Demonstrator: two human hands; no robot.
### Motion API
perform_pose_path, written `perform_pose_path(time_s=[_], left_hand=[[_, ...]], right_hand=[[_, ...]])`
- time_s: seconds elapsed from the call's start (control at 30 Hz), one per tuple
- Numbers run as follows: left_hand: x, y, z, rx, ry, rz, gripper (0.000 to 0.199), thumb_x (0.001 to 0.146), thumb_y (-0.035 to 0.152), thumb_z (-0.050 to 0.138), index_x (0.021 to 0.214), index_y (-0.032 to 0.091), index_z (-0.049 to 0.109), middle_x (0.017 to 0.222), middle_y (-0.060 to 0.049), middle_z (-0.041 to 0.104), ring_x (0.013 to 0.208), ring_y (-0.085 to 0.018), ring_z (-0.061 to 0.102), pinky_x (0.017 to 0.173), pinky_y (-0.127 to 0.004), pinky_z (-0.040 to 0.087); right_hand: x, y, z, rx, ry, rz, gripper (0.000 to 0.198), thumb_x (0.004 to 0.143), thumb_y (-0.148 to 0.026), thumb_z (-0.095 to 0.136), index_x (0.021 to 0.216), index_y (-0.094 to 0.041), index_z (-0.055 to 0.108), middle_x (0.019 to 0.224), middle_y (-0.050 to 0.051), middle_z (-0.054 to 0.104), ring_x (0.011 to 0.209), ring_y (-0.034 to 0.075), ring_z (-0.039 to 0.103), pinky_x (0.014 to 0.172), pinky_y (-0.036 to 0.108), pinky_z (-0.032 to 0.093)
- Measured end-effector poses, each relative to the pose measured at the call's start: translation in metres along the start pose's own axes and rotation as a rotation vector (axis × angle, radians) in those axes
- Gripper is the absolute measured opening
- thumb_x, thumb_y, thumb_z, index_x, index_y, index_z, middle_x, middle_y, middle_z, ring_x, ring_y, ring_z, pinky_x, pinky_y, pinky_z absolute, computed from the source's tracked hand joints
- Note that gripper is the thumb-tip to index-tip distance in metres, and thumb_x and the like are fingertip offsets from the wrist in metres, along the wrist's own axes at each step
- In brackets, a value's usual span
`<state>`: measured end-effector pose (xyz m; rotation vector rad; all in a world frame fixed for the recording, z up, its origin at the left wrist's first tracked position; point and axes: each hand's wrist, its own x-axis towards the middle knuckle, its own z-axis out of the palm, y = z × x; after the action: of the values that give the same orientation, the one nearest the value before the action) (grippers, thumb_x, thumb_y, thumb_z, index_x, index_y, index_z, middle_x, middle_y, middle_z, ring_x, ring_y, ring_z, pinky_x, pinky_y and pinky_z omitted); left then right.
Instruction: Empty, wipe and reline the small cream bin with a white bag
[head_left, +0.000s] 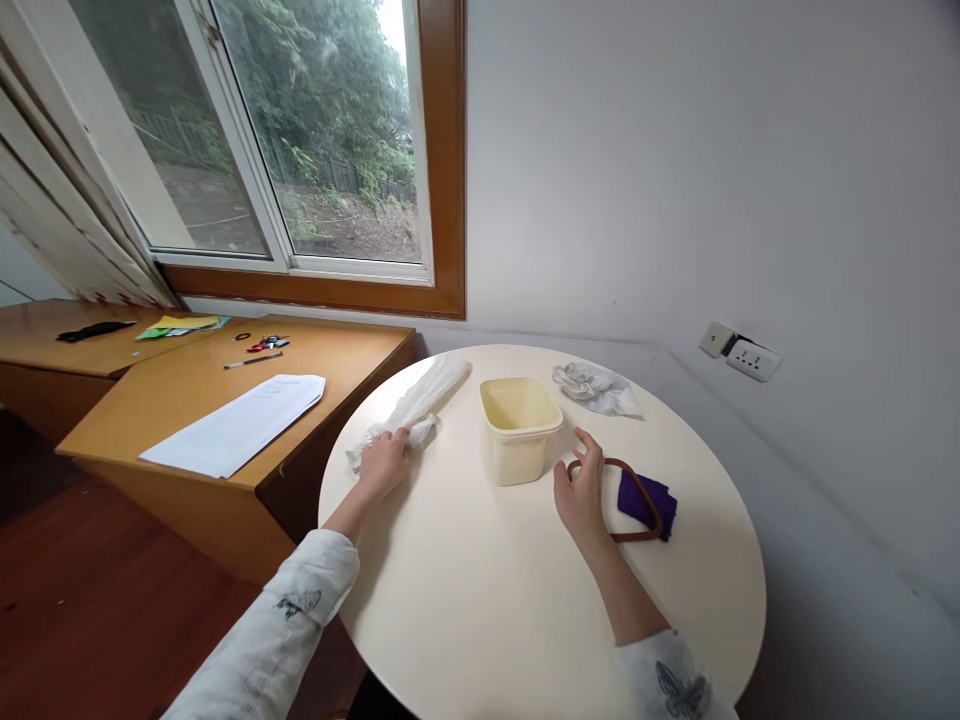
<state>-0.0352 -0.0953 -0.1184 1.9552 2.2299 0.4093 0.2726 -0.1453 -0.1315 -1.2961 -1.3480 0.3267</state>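
Note:
On the left of the round table, my left hand (385, 462) has its fingers curled on a crumpled white plastic bag (427, 395) that stretches toward the table's far edge. A pale yellow square plastic tub (521, 445) stands upright with its mouth up, between my two hands. My right hand (583, 490) is just right of the tub, fingers apart, with nothing seen in it. It partly covers a thin brown rounded frame (637, 537). A folded purple cloth (652, 503) lies partly under that frame's right side.
A second crumpled plastic bag (596, 388) lies at the back right of the round white table (487, 610). Left of it, a wooden desk (352, 350) holds white paper sheets (244, 425), a pen (253, 361) and scissors (266, 345). A wall socket (753, 360) is at right.

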Motion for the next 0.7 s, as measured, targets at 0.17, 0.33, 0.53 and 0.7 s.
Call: perform_pose_path(time_s=[0.17,0.33,0.53,0.7], left_hand=[[-0.001,0.002,-0.022,-0.167,-0.048,0.017,0.028,0.071,0.016,0.039,0.092,0.016,0.058,0.084,-0.011,0.062,0.077,-0.026,0.058,0.065,-0.033,0.041],[-0.012,0.010,-0.041,-0.409,-0.112,0.069,0.030,0.071,0.020,0.038,0.093,0.016,0.058,0.080,-0.005,0.062,0.073,-0.020,0.058,0.061,-0.027,0.043],[-0.032,0.018,-0.064,-0.855,-0.370,0.108,0.035,0.074,0.028,0.048,0.106,0.016,0.058,0.081,-0.002,0.062,0.072,-0.018,0.059,0.062,-0.025,0.045],[-0.043,0.010,-0.071,-0.971,-0.680,0.120,0.038,0.072,0.031,0.060,0.108,0.021,0.061,0.085,0.000,0.065,0.072,-0.017,0.059,0.063,-0.023,0.046]], right_hand=[[-0.002,0.001,0.001,-0.036,0.001,-0.020,0.050,0.078,-0.016,0.043,0.127,-0.019,0.033,0.129,0.015,0.039,0.119,0.027,0.039,0.092,0.049,0.040],[-0.002,-0.005,0.000,-0.057,0.034,-0.125,0.043,0.079,-0.014,0.042,0.122,-0.020,0.039,0.123,0.012,0.044,0.116,0.025,0.040,0.092,0.049,0.040],[-0.017,-0.021,0.002,-0.022,0.018,-0.369,0.028,0.080,-0.007,0.041,0.102,-0.020,0.052,0.098,0.008,0.056,0.097,0.021,0.051,0.083,0.041,0.045],[-0.049,-0.035,0.021,0.051,-0.500,-0.346,0.035,0.080,-0.005,0.038,0.108,-0.023,0.052,0.079,0.002,0.060,0.075,0.016,0.057,0.070,0.032,0.049]])
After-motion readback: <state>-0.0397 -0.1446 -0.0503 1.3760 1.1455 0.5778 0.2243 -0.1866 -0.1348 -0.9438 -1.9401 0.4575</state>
